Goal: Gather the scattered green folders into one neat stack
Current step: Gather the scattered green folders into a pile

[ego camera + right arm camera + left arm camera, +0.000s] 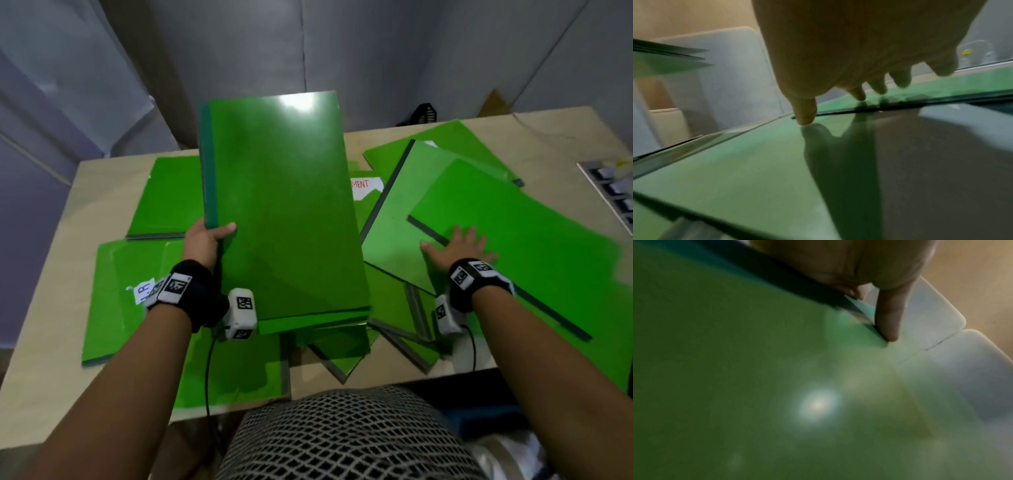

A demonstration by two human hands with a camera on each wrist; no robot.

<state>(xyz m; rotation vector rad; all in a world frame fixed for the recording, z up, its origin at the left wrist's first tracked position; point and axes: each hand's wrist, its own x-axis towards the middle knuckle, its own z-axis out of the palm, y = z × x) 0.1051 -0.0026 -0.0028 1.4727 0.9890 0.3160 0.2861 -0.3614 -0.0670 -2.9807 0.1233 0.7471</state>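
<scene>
Where grey walls [239, 51] corner it, a folder-strewn (green) wooden table [113, 178]

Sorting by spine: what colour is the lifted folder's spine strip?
Dark teal-green on the lifted folder; head view.

Head cam: high, looking forward and down over the whole worktop [394, 135], both forearms in frame. Left wrist cam: tight on a raised folder [735, 369], thumb at its edge. Right wrist cam: low, skimming a flat folder [756, 162]. Head view covers both.
</scene>
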